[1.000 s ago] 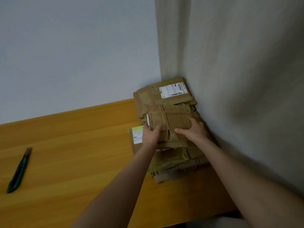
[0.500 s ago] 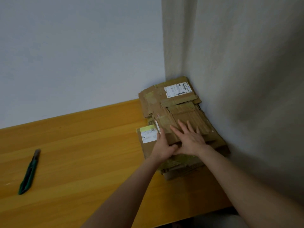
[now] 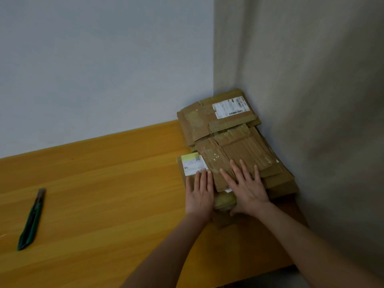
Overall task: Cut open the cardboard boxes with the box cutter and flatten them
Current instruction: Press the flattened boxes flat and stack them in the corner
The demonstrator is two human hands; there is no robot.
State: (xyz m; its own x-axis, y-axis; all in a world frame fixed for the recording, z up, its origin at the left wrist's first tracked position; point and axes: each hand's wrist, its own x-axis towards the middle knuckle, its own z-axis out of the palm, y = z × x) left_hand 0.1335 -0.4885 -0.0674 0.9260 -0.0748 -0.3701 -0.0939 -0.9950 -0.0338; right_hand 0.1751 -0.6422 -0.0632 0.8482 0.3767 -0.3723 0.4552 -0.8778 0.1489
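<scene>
- The stack of flattened cardboard boxes (image 3: 239, 146) is lying on the wooden worktop (image 3: 104, 194), sitting in the corner between the two walls (image 3: 104, 59).
- The left hand (image 3: 199, 197) is pressing flat on the stack's near left part, with its fingers straight and together and its fingertips touching a white label (image 3: 193, 166).
- The right hand (image 3: 248, 188) is pressing flat on the stack's top sheet, its fingers straight and spread apart.
- The green box cutter (image 3: 31, 220) is lying untouched, well to the left of the stack.
- A shipping label (image 3: 230, 108) is showing at the stack's far end.
</scene>
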